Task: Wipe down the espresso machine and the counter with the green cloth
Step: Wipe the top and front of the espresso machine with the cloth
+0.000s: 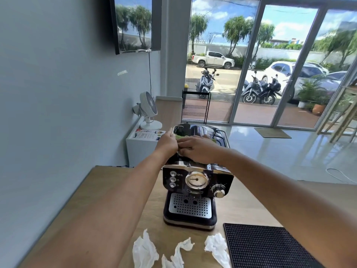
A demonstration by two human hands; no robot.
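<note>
A black and chrome espresso machine stands on the wooden counter, its gauge and drip tray facing me. Both my hands rest on its top. My right hand lies flat, pressing the green cloth, of which only a small edge shows beyond my fingers. My left hand is beside it at the top's left edge, fingers curled over the cloth's left end and the machine's rim. Most of the cloth is hidden under the hands.
Three crumpled white tissues lie on the counter in front of the machine. A black rubber bar mat sits at the front right. A grey wall runs along the left; a white fan stands on a low cabinet behind the counter.
</note>
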